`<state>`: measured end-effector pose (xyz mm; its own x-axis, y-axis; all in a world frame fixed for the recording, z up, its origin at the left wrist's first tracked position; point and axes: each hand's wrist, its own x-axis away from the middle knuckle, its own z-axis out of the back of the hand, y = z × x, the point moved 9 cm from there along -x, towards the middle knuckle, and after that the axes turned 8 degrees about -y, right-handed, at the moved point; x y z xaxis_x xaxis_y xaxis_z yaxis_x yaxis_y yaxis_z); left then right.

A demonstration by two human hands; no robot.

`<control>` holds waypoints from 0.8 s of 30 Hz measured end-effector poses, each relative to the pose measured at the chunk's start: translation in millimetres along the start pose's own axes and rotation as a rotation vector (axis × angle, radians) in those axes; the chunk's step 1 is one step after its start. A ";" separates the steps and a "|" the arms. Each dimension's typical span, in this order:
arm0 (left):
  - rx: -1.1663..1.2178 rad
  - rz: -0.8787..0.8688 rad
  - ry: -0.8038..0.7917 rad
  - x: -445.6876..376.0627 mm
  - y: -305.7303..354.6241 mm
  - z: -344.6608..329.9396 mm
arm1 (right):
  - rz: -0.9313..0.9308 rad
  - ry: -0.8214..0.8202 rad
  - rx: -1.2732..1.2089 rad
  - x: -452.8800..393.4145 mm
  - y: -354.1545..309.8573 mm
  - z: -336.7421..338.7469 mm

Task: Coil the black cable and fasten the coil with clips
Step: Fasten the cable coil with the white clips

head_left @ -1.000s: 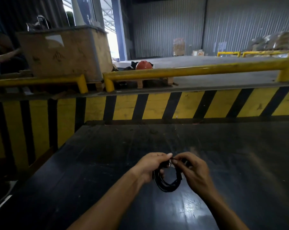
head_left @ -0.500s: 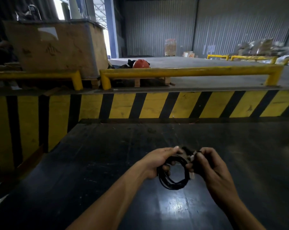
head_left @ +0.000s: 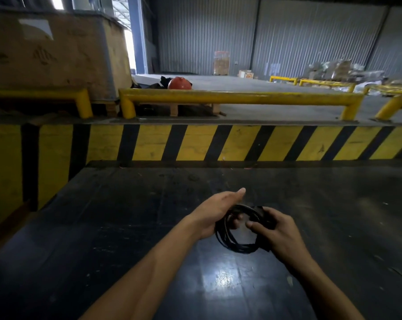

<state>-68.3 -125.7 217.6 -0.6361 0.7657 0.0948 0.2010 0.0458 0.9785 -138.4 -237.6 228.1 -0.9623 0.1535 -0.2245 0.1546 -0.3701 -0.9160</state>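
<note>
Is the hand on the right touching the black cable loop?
Touching. In the head view the right hand wraps the right side of the black cable coil, with its thumb pressed across the strands. The left hand holds the opposite side.

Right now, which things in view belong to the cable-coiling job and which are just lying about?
In the job: black cable coil, left hand, right hand. No clips visible.

Lying about: red hard hat, large crate, yellow guard rail, black work surface.

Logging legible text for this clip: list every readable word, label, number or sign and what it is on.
None can be read.
Large crate: pale label and dark printed marks, blurred.
Far carton: orange mark, too small.
Black cable: no visible print.
</note>
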 end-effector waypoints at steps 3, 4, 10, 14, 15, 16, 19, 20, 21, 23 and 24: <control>0.126 -0.083 -0.038 3.3 -10.8 -4.4 | 0.007 0.114 -0.031 2.7 5.3 19.6; 0.145 -0.070 -0.024 3.6 -19.1 -5.4 | 0.007 0.150 -0.048 3.4 7.1 25.7; 0.388 -0.119 0.130 -8.2 -32.9 -12.7 | -0.015 0.130 -0.161 2.8 17.9 28.6; 0.349 -0.175 0.287 -12.2 -20.2 0.7 | 0.001 0.155 -0.156 -4.0 20.8 46.1; 0.332 -0.177 0.317 -13.1 -17.9 4.8 | 0.011 0.169 -0.185 -6.1 19.1 53.3; 0.310 -0.179 0.348 -13.5 -15.6 8.9 | 0.023 0.165 -0.206 -8.3 15.5 58.6; 0.192 -0.195 0.423 -14.3 -7.8 17.5 | 0.095 0.077 -0.137 -12.1 -5.9 60.7; 0.142 -0.203 0.431 -15.5 -5.0 18.1 | 0.123 0.046 -0.121 -12.6 -12.9 58.5; 0.094 -0.210 0.437 -16.6 -2.5 18.0 | 0.140 0.016 -0.123 -13.0 -17.8 55.3; 0.006 -0.223 0.452 -19.2 2.3 18.0 | 0.150 -0.052 -0.126 -14.3 -23.8 47.3; -0.026 -0.232 0.461 -20.3 4.4 18.1 | 0.146 -0.093 -0.126 -15.0 -25.4 41.9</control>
<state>-41.0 -129.4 216.7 -0.9251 0.3749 -0.0601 0.0007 0.1602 0.9871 -137.2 -269.0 268.6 -0.9433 0.0194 -0.3314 0.3149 -0.2635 -0.9118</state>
